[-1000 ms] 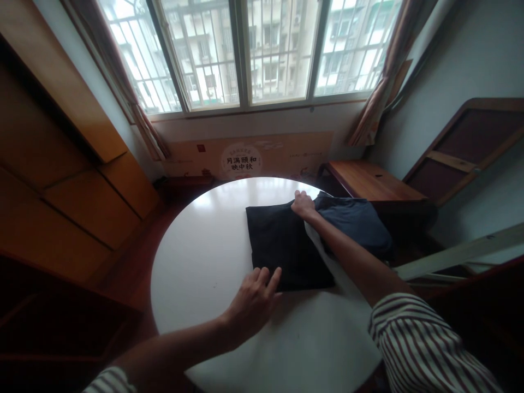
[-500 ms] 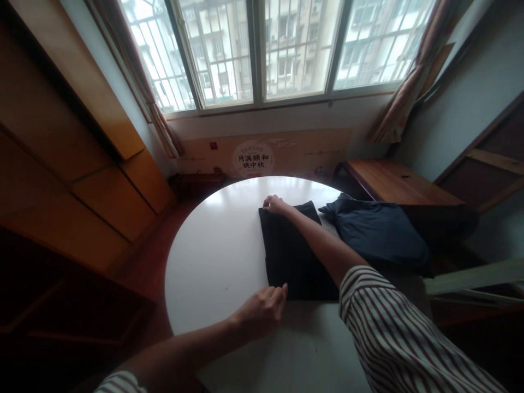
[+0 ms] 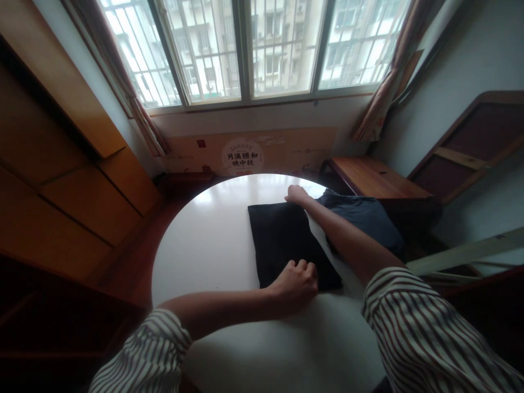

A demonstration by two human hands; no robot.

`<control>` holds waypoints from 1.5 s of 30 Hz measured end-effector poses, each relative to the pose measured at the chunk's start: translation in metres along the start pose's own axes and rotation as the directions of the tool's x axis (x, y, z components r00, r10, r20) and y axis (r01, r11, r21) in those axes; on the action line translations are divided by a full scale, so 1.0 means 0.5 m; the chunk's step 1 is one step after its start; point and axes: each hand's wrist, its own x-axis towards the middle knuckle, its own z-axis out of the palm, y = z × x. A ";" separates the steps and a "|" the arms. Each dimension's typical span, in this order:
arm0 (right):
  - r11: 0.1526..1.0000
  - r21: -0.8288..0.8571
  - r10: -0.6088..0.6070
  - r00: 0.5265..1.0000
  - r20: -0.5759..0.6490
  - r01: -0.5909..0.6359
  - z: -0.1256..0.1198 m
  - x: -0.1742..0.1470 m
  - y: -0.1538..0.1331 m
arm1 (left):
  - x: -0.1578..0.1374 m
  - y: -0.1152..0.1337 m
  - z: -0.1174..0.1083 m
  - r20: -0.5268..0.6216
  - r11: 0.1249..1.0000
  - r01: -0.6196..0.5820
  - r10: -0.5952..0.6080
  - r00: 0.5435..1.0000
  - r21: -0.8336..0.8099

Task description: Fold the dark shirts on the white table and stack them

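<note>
A black cloth (image 3: 282,234) lies near the middle of the frame, spread on the round white desk (image 3: 192,256) as a flat, four-sided panel. The right hand (image 3: 298,195) is at its far right corner, above and right of the frame's center, with the fingers curled in. The left hand (image 3: 297,284) is lower down, over the near edge, with its fingers bent as well. Whether either hand actually pinches the fabric cannot be told: the fingertips are turned down and hidden.

As for progress, the cloth already looks compact and mostly smooth. Its left side runs fairly straight and the far left corner is neat, so the flattening seems well advanced. The right side is less tidy, bending inward partway along, and appears to be the part with most left to straighten. How many layers there are does not show.

A dark blue cloth (image 3: 364,218) lies right of center at the desk's edge, partly behind the right forearm. It is loose and rumpled, not laid out in a neat shape, and neither hand is on it.
</note>
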 end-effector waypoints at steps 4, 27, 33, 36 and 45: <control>0.992 -0.009 0.128 0.991 0.041 -0.127 -0.012 -0.010 0.056 | 0.046 0.027 0.026 0.074 0.999 -0.018 0.021 0.997 -0.041; 0.968 -0.016 -0.251 0.968 -0.025 0.251 0.075 -0.128 -0.039 | 0.037 -0.074 0.017 -0.061 0.938 -0.049 0.030 0.998 -0.343; 0.983 -0.030 -0.179 0.983 0.050 0.180 0.141 -0.148 -0.052 | 0.002 -0.054 0.080 -0.013 0.925 -0.081 0.082 0.997 -0.372; 0.989 -0.016 -0.143 0.988 0.053 0.144 0.132 -0.121 -0.052 | 0.001 -0.041 0.080 -0.006 0.923 -0.094 0.099 0.995 -0.373; 0.983 -0.010 -0.182 0.973 -0.141 0.182 0.116 -0.232 -0.047 | -0.009 -0.155 0.057 -0.176 0.670 -0.066 -0.098 0.979 -0.740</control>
